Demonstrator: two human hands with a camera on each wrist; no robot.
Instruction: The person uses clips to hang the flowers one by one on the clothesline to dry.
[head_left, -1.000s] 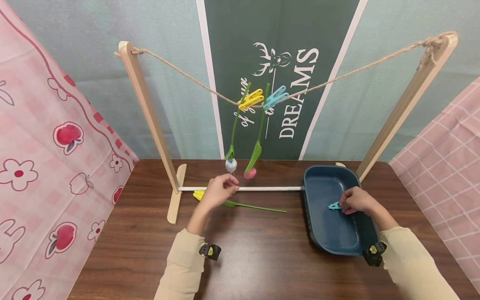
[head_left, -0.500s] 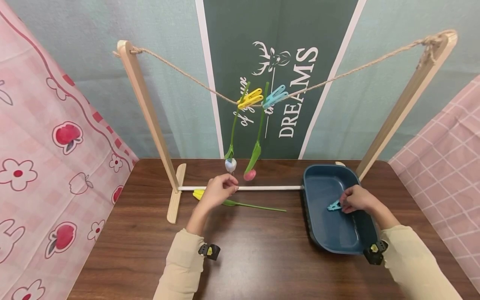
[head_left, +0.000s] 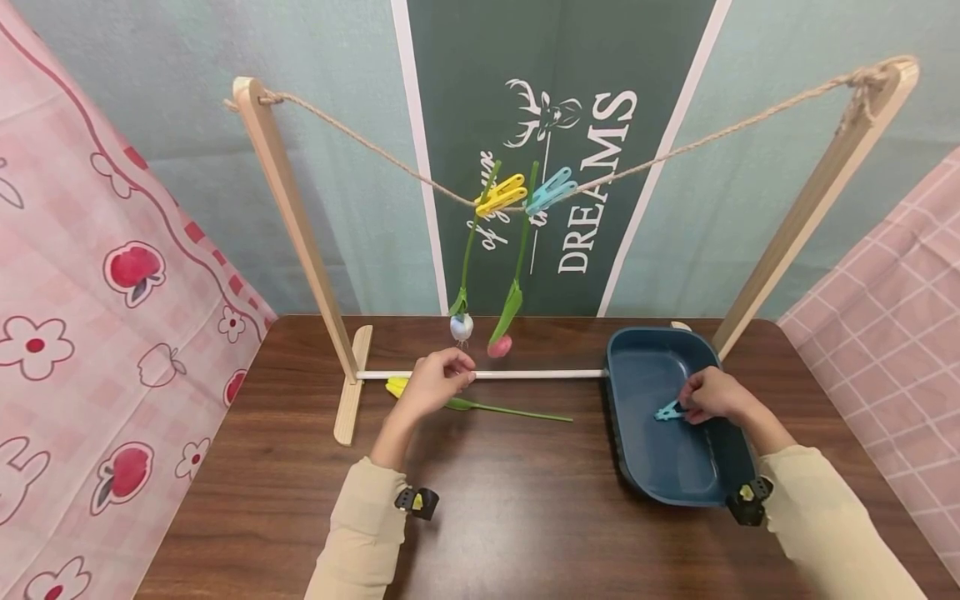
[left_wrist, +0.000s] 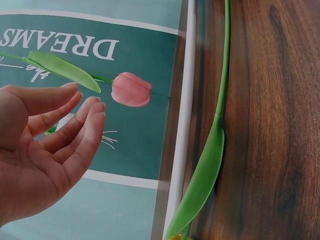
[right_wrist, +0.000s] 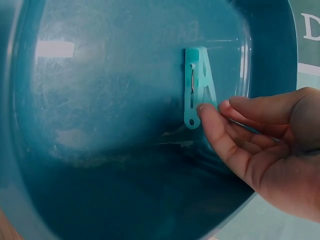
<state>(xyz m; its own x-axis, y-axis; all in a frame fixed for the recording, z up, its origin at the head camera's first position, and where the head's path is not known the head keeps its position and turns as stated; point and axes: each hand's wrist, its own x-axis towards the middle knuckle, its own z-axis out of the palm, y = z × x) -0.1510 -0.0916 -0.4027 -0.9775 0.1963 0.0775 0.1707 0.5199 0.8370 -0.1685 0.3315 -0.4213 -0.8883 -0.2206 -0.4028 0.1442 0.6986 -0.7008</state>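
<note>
In the head view, my right hand (head_left: 711,395) reaches into the dark blue basin (head_left: 651,483). Its thumb and fingertips pinch the handle end of a light blue clothespin (right_wrist: 195,82) at the basin's bottom. My left hand (head_left: 435,382) hovers over the white rod, fingers loosely bent and holding nothing. Just beyond it hangs a white-and-blue artificial tulip (head_left: 462,327), clipped to the rope by a yellow clothespin (head_left: 501,196). A pink tulip (head_left: 499,346) hangs beside it from another light blue clothespin (head_left: 551,192). Below the left hand, a yellow tulip (head_left: 517,412) lies on the table.
A sagging rope (head_left: 360,140) joins a left wooden post (head_left: 296,225) and a right wooden post (head_left: 817,204). The white rod (head_left: 540,375) runs low between them. The basin stands by the right post on the brown table (head_left: 525,517). Printed cloths hang behind and at both sides.
The light blue clothespin in the basin has turned slightly in my right fingers, its two arms now showing more apart. My left hand stays nearly still.
</note>
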